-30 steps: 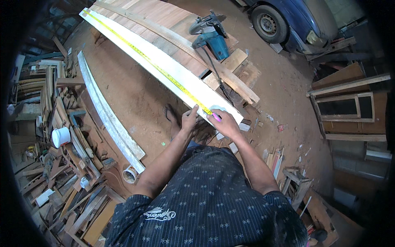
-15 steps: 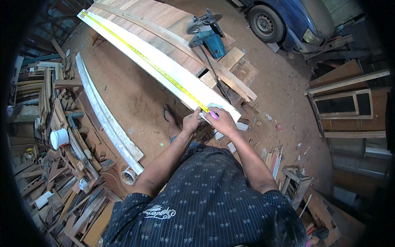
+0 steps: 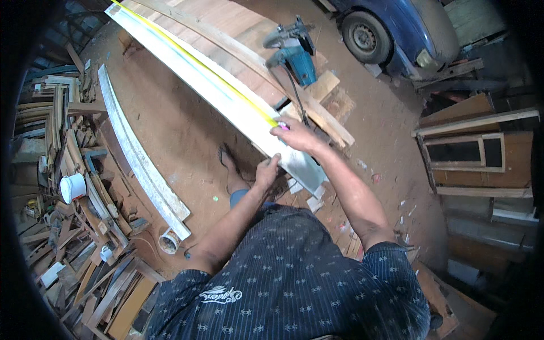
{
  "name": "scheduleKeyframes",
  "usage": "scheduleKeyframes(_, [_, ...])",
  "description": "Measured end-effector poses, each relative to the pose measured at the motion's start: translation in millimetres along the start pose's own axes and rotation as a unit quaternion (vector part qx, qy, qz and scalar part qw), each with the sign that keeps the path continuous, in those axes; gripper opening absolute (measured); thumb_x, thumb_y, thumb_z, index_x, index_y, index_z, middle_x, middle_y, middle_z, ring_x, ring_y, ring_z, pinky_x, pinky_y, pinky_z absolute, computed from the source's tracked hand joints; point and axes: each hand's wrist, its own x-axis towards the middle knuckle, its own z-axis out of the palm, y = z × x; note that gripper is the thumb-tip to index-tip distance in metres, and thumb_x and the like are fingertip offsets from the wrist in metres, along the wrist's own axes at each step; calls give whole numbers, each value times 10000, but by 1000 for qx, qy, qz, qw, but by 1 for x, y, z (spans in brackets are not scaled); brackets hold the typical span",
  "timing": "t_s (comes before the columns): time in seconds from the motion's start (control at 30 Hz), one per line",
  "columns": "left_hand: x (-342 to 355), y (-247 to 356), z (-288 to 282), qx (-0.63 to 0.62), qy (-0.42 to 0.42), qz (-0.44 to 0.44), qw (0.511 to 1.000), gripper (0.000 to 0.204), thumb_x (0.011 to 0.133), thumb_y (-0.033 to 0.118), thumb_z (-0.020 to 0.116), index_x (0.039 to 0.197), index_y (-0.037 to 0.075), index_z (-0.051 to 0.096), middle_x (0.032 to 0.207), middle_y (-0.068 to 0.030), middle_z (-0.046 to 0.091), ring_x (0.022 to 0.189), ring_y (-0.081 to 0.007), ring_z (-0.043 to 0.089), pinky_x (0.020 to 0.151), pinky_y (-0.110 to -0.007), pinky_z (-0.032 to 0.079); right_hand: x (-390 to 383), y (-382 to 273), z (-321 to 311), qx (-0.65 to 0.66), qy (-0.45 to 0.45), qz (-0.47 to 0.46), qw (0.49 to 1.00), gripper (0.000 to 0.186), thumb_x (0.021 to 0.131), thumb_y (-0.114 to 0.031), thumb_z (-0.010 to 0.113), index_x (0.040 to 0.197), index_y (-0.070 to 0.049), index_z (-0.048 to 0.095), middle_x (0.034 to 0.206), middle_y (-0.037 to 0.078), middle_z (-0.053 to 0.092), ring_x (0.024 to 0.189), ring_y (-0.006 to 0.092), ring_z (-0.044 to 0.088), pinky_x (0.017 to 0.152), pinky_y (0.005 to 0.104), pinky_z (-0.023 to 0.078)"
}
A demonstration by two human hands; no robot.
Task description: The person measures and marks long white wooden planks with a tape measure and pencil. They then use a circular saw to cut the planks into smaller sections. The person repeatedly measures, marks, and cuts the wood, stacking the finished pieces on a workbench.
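A long white board runs slantwise from the upper left down to just in front of me. Along its far edge stretches the yellow blade of a tape measure. My right hand is closed round the near end of the tape measure, with a bit of pink showing between the fingers. My left hand grips the board's near edge, its thumb on top and the other fingers mostly hidden below.
Beyond the board, a teal circular saw rests on wooden planks. A curved whitish plank lies on the dirt floor to the left, beside scrap wood and a white bucket. A blue car stands far right.
My right hand has moved away from my left, toward the board's far edge. The tape blade has shifted from the board's middle to that edge. My left hand stays at the near edge.
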Motion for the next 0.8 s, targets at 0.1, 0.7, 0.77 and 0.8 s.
scheduleKeyframes(0.1, [-4,-4,6,-27,16,17,999,401,994,441,654,821,79,660,680,49,513,603,-72,443,547,-270,365,26,1,8,72,-34,48,996,488,918,-355,637,1258,-6,637,861,31,635,715,113,585,588,284,473])
scheduleKeyframes(0.7, [-21,35,-9,83,-1,-49,995,615,965,530,653,911,-77,736,802,-133,723,747,-185,665,733,-367,520,172,-46,41,-36,231,28,972,841,793,-464,720,1429,42,504,1318,294,634,1260,404,602,1093,446,451])
scheduleKeyframes(0.77, [9,-17,-2,14,-14,-29,999,608,975,526,636,964,-74,732,840,-132,731,782,-196,672,759,-377,520,177,-69,35,-86,193,50,976,870,808,-468,727,1453,52,460,1366,306,593,1303,410,564,1111,452,432])
scheduleKeyframes(0.8, [7,-15,0,29,-13,-22,999,604,977,523,632,976,-73,730,851,-132,733,791,-200,673,766,-381,519,176,-76,30,-109,179,65,976,886,816,-470,730,1465,57,437,1390,312,572,1325,413,545,1121,455,423])
